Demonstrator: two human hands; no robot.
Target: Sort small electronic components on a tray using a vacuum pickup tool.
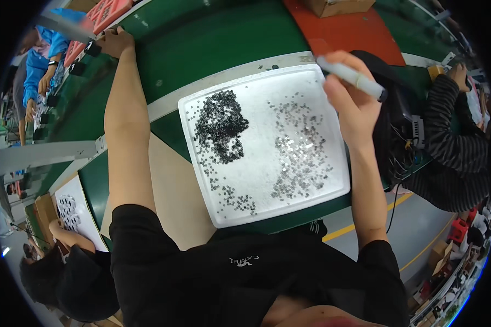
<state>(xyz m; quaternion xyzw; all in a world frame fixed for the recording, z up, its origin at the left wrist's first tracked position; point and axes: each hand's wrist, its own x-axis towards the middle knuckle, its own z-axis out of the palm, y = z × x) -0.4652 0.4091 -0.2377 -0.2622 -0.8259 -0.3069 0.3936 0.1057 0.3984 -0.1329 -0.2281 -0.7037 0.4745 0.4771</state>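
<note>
Head view: right hand (350, 103) wraps a grey pen (352, 78) at the far right corner of the white tray (316, 199), tip kept off the small dark parts (222, 126). Left hand (116, 42) reaches far left, apparently resting on the green belt (213, 38) beside a black block (93, 49); its grip cannot be told.

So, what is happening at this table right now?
A person leans over a white tray on a green bench. The right hand holds a grey pen-like tool above the tray's far right corner. The left hand reaches far out to a small black part at the bench edge. On the tray lie many tiny parts: dark ones on the left, shiny ones on the right.
</note>
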